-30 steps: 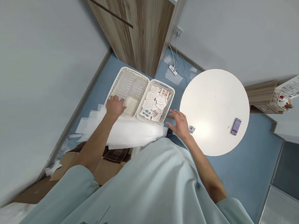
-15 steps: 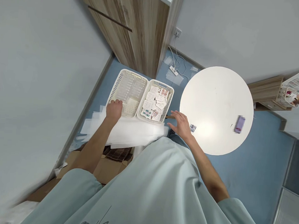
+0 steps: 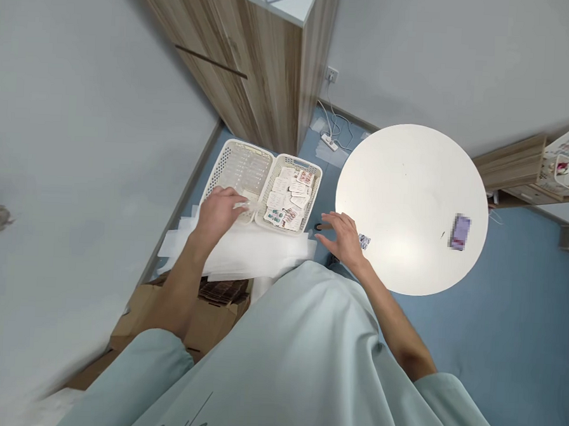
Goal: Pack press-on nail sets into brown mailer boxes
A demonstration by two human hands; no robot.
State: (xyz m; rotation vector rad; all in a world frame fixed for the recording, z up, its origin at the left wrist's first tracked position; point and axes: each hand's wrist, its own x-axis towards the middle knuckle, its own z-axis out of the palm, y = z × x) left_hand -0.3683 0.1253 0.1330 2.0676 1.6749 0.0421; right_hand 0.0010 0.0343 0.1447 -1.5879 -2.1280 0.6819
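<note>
My left hand is closed on a small clear plastic case, held over the front of the left white basket. More clear plastic cases lie stacked in that basket. Against it stands the right white basket, full of white printed cards, some with coloured pictures. My right hand is open and empty, fingers spread, by the left edge of the round white table. Just past its wrist, a small patterned packet lies on the table. A brown, dark-tipped object shows beside my fingers; I cannot tell its kind.
White foam sheets spread out in front of the baskets, above cardboard boxes. A wooden cabinet stands behind. A power strip with cables lies on the blue floor. A blurred purple item rests on the table's right side.
My left hand has come up from the left basket and moved slightly right, now with a clear plastic case in its fingers. My right hand stays nearly in place. The view has shifted slightly.
</note>
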